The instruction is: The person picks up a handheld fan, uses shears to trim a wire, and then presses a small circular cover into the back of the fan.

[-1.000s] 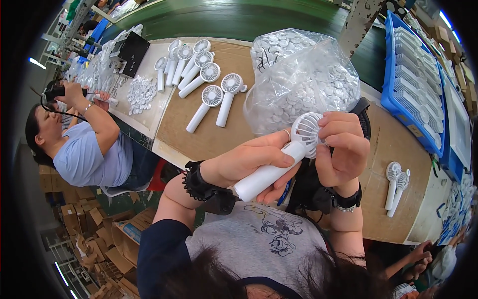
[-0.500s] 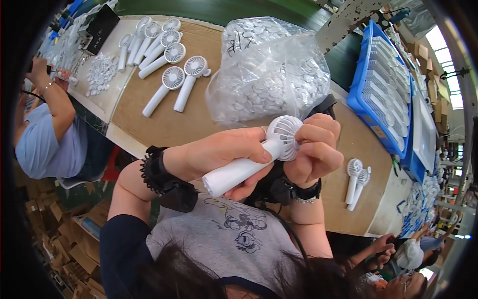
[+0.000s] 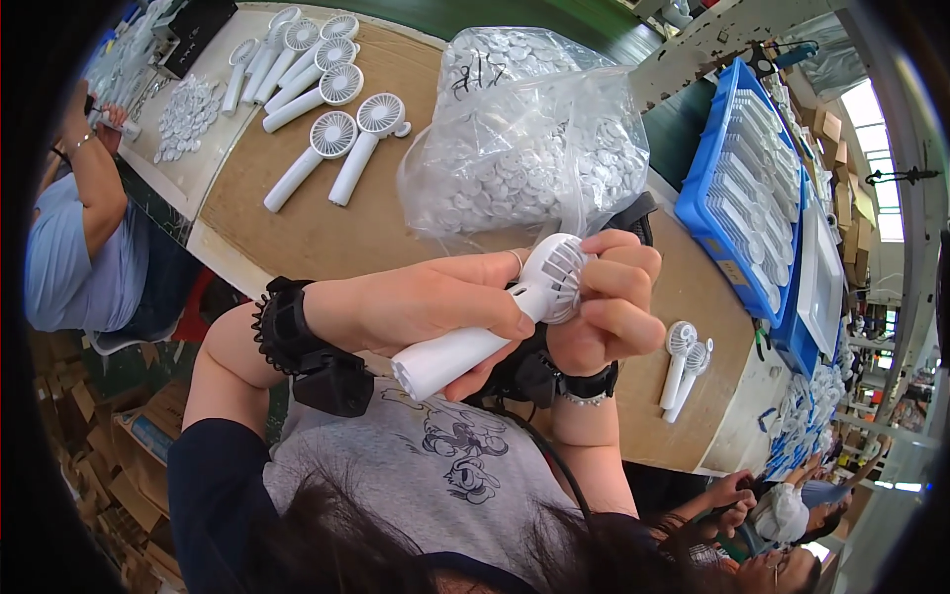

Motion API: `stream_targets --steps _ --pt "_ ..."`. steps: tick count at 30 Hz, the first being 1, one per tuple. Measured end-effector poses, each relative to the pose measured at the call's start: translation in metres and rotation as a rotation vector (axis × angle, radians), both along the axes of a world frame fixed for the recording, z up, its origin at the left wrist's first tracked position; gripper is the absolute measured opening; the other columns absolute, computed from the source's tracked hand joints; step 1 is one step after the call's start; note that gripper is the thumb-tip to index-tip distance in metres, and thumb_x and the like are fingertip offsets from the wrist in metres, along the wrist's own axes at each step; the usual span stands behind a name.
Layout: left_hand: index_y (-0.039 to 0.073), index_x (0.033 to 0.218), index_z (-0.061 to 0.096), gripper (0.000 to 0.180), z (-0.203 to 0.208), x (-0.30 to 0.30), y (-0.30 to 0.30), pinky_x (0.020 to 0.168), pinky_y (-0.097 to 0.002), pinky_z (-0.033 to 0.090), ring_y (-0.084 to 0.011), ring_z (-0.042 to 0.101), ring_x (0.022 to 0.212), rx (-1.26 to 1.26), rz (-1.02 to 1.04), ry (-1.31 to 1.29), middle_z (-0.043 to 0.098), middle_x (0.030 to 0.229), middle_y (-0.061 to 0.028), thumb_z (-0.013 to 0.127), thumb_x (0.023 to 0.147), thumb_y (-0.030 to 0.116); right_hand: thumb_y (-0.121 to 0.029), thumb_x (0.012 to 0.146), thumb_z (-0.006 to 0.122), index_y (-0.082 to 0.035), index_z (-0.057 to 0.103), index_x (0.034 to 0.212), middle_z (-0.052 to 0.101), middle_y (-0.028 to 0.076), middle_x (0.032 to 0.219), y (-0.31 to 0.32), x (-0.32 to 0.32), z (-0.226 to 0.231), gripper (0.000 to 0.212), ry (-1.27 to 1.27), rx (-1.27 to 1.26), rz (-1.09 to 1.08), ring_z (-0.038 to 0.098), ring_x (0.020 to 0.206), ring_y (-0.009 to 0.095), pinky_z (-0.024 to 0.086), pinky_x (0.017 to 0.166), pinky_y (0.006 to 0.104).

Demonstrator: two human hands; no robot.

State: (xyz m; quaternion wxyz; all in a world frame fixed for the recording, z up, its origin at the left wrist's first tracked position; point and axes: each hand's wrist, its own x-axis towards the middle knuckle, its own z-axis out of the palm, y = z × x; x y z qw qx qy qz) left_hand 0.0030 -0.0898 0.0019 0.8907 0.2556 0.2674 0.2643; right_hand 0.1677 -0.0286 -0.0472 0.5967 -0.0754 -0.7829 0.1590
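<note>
A white handheld fan [image 3: 450, 361] is held slantwise above the table, its round grille up and to the right. My left hand [image 3: 416, 302] is closed round the handle just below the head. The fingers of my right hand [image 3: 614, 307] are curled and pressed against the right side of the grille; whether they also pinch a small part is hidden. Beyond my hands lies a clear plastic bag [image 3: 524, 139] full of small white round pieces. Several more white fans [image 3: 333, 136] lie on the brown board [image 3: 267, 233] to the left.
At the right stands a blue crate [image 3: 737, 188] of stacked white parts. Two small white fans [image 3: 677, 366] lie on the board's right side. A pile of white pieces [image 3: 188, 119] and a black box [image 3: 193, 38] are at far left, beside another person [image 3: 89, 228].
The scene has shifted slightly left in view. The fan has rolled a little in my hands, so a small dark slot near its neck now shows. Both hands keep their hold.
</note>
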Motion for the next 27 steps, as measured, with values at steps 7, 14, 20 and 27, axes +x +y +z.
stream_targets --steps 7,14,20,27 --pt "0.003 0.110 0.034 0.031 0.0016 -0.0002 0.0005 0.039 -0.0273 0.043 -0.0182 0.054 0.044 0.000 -0.004 -0.038 0.051 0.064 -0.0079 0.046 0.083 0.014 -0.016 0.084 0.046 -0.012 0.032 0.082 0.049 0.007 0.066 -0.0058 -0.0004 -0.0041 0.015 0.194 -0.013 0.001 0.038 0.061 0.018 0.043 0.061 0.0347" --pt "0.003 0.104 0.036 0.026 -0.0009 -0.0013 0.0013 0.040 -0.0271 0.044 -0.0180 0.054 0.045 -0.026 -0.014 -0.025 0.051 0.066 -0.0078 0.047 0.083 0.015 -0.027 0.086 0.047 -0.012 0.033 0.082 0.049 0.007 0.066 -0.0053 -0.0009 -0.0071 0.022 0.170 -0.021 -0.025 0.038 0.062 0.019 0.043 0.061 0.0344" --pt "0.002 0.102 0.036 0.026 -0.0052 -0.0021 0.0021 0.039 -0.0276 0.044 -0.0178 0.054 0.045 0.013 -0.045 -0.062 0.051 0.066 -0.0078 0.047 0.083 0.016 -0.031 0.085 0.050 -0.011 0.034 0.080 0.049 0.007 0.066 -0.0063 0.0036 -0.0019 0.025 0.152 -0.048 0.054 0.038 0.063 0.019 0.043 0.061 0.0342" --pt "0.003 0.119 0.029 0.042 0.0000 -0.0049 0.0009 0.037 -0.0267 0.041 -0.0166 0.051 0.040 -0.046 -0.051 0.019 0.049 0.061 -0.0078 0.046 0.082 0.013 -0.029 0.085 0.050 -0.011 0.036 0.075 0.048 0.007 0.066 -0.0067 0.0040 0.0027 0.025 0.024 -0.056 0.104 0.036 0.063 0.019 0.044 0.059 0.0344"
